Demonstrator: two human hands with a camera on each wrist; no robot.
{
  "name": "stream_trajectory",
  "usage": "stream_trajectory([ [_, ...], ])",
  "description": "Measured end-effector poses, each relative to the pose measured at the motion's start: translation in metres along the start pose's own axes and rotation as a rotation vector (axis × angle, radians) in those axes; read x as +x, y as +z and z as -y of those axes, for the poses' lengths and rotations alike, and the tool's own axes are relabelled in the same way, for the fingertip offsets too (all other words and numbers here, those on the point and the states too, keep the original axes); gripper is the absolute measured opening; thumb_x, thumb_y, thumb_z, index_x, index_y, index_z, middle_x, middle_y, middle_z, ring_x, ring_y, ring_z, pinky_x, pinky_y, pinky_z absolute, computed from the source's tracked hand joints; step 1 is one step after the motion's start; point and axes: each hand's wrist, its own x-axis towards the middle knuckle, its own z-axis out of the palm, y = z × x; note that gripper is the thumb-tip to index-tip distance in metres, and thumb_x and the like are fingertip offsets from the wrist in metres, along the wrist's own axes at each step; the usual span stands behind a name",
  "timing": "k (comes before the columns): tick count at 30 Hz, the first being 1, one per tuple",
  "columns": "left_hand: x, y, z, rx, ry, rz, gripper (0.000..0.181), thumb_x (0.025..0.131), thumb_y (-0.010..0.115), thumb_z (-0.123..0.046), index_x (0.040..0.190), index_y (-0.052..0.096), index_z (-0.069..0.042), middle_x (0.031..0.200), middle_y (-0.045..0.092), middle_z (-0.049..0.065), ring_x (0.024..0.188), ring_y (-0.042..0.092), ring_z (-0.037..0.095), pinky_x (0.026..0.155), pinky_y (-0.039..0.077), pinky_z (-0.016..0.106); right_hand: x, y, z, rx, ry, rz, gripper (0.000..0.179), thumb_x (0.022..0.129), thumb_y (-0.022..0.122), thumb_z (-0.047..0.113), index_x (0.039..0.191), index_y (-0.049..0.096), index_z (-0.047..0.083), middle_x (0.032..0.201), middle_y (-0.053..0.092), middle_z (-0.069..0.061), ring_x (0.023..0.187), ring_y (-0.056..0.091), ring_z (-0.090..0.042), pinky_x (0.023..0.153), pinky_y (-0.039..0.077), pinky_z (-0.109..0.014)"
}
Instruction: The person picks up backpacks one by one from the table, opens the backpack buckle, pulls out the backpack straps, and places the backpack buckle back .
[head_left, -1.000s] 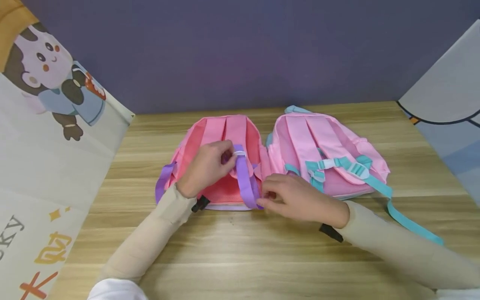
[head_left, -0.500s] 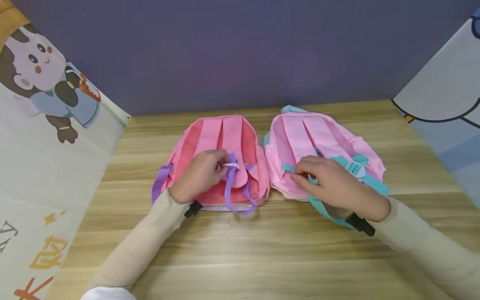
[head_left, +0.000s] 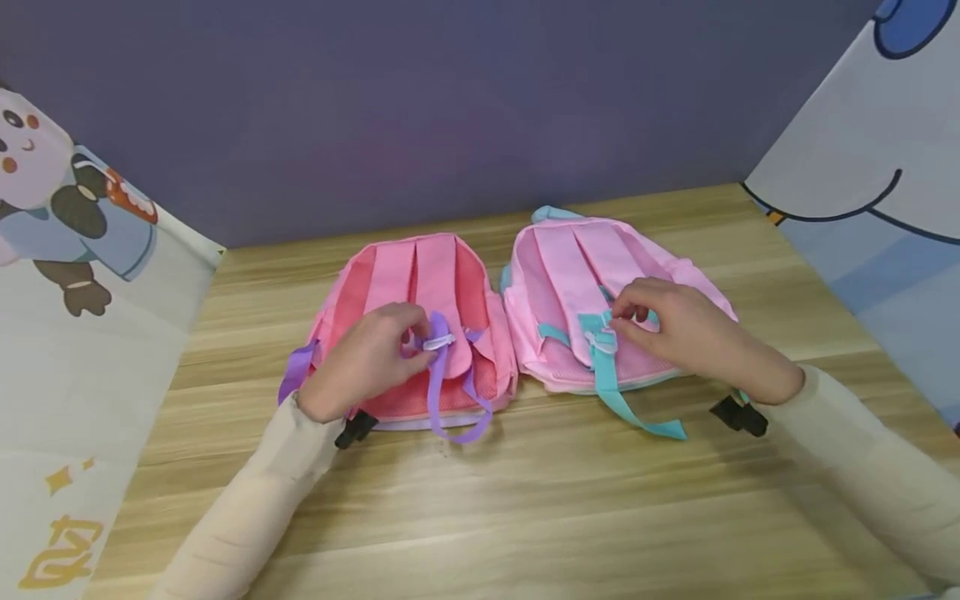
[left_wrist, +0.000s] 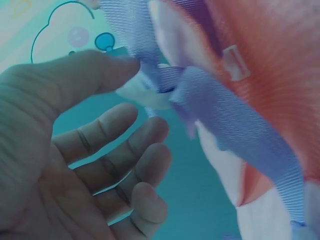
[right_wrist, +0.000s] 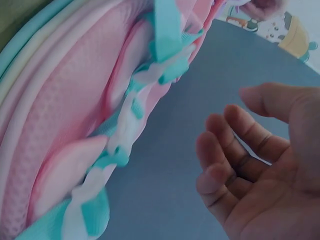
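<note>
Between thumb and forefinger my left hand [head_left: 367, 354] pinches the white buckle [head_left: 438, 342] on the purple strap [head_left: 437, 387] of the coral-pink backpack [head_left: 390, 258]. In the left wrist view the thumb [left_wrist: 100, 75] lies against the purple webbing [left_wrist: 225, 110], the other fingers loosely bent below. My right hand [head_left: 686, 329] hovers over the light-pink backpack [head_left: 558, 258], fingertips right by the white buckle [head_left: 602, 340] of a teal strap [head_left: 611, 387]. In the right wrist view its loosely curled fingers [right_wrist: 215, 145] hold nothing, apart from the teal webbing [right_wrist: 167, 30]. Both backpacks lie straps up.
A wood-grain table [head_left: 525, 517] carries both backpacks side by side, touching. Behind rises a dark purple-grey wall [head_left: 450, 108]. Printed cartoon panels flank it, one on the left [head_left: 67, 375] and one on the right [head_left: 847, 167].
My right hand has left the loose purple strap and moved right to the teal buckle. The left hand stays at the purple buckle. The head view has shifted right.
</note>
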Motion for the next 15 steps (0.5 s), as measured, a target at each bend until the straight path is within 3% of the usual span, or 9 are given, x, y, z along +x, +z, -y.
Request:
stream_trajectory([
  [8, 0.001, -0.014, -0.007, 0.016, 0.012, 0.025, 0.021, 0.075, 0.080, -0.019, 0.083, 0.061, -0.014, 0.079, 0.060, -0.001, 0.074, 0.054, 0.019, 0.063, 0.045, 0.027, -0.002, -0.004, -0.015, 0.025, 0.043, 0.017, 0.024, 0.075, 0.077, 0.003, 0.093, 0.064, 0.010, 0.089, 0.060, -0.002, 0.084, 0.053, -0.018, 0.074, 0.044, -0.039],
  [15, 0.004, -0.016, -0.011, 0.035, 0.015, 0.017, 0.024, 0.076, 0.079, -0.027, 0.083, 0.061, -0.014, 0.079, 0.059, -0.001, 0.073, 0.054, 0.018, 0.062, 0.044, 0.028, -0.006, -0.006, -0.024, 0.034, 0.092, 0.058, 0.029, 0.073, 0.077, -0.001, 0.097, 0.064, 0.008, 0.093, 0.060, -0.006, 0.090, 0.052, -0.025, 0.077, 0.044, -0.045],
])
